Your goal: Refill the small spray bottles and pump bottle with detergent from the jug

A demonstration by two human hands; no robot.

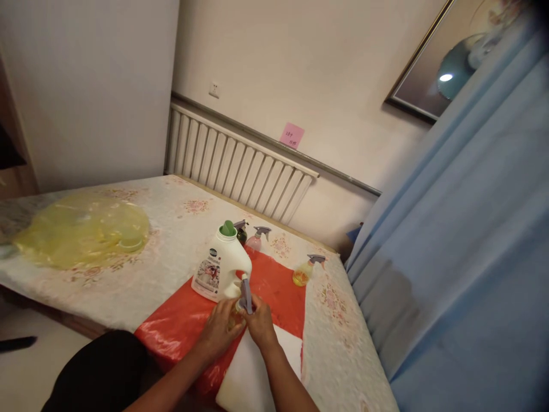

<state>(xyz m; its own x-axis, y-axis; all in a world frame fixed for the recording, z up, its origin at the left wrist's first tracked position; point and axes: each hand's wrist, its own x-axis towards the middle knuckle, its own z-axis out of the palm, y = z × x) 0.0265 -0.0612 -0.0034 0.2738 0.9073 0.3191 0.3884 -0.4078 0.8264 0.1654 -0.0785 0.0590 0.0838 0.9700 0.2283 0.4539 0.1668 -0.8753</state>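
As forearms (179, 367) converge, hands (219, 329) grip sprayer (246, 296)

Your red sheet (277, 286) looked like glossy plastic, your jug (225, 260) like smooth plastic. The spray head (246, 294) you held was matt plastic; the blue curtain (463, 229), matt cloth.

From where I stand, the body of the held spray bottle (246, 293) is largely covered by the left hand (219, 329); how the fingertips of the right hand (259, 323) lie at its neck cannot be made out; a dark spray bottle (242, 233) is partly concealed behind the white jug (226, 257), whose fine label print is illegible; contents of the yellow bag (72, 229) are indistinct; the framed picture (422, 68) is partly obscured by the blue curtain (463, 229), its top out of view.
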